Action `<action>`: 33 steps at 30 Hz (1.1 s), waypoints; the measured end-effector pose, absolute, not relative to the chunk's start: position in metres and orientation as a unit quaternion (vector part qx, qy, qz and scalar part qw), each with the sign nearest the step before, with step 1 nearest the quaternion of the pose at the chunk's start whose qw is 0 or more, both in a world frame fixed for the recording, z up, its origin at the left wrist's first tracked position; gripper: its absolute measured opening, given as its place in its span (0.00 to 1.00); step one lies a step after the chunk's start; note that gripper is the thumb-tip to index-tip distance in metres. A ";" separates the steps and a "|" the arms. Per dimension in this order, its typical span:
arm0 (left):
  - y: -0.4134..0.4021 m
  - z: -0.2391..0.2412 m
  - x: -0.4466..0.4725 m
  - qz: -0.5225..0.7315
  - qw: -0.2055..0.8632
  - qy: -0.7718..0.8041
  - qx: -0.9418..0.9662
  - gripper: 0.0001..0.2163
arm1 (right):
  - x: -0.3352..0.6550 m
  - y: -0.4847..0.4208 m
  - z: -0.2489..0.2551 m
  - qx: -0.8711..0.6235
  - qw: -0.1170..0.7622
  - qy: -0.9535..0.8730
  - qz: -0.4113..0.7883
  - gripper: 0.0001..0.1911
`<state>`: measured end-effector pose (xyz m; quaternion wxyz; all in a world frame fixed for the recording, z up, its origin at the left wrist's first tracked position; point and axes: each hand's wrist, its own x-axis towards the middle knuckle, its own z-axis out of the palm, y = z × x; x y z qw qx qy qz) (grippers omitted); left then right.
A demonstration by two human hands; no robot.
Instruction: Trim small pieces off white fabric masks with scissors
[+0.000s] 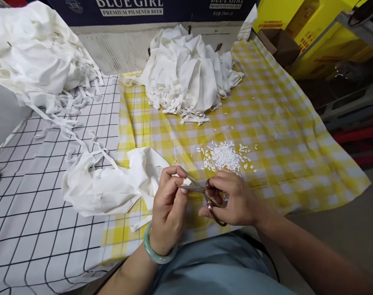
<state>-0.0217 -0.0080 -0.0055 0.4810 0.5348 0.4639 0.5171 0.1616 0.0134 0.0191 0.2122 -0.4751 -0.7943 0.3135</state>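
Note:
My right hand [235, 196] has its fingers in the loops of a pair of scissors [203, 189], whose blades are parted and point left. My left hand [171, 200], a green bangle on its wrist, pinches the end of a white fabric strap [187, 181] that lies between the blades. From behind the left hand a white cloth piece [109, 186] with straps spreads leftward over the table. Just beyond the right hand is a small heap of cut white bits [226, 156]. Most of the pinched strap is hidden by my left fingers.
A large pile of white strapped cloth [186, 69] sits at the back middle, with another pile [39, 53] at the upper left. Behind stands a blue and white beer carton [162, 32]. A yellow checked tablecloth [285, 135] overlaps a black-lined white one [45, 213].

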 end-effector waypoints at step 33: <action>-0.001 -0.001 -0.014 0.489 0.463 0.444 0.591 0.09 | 0.165 0.014 0.015 -0.473 0.236 -0.785 0.324 0.21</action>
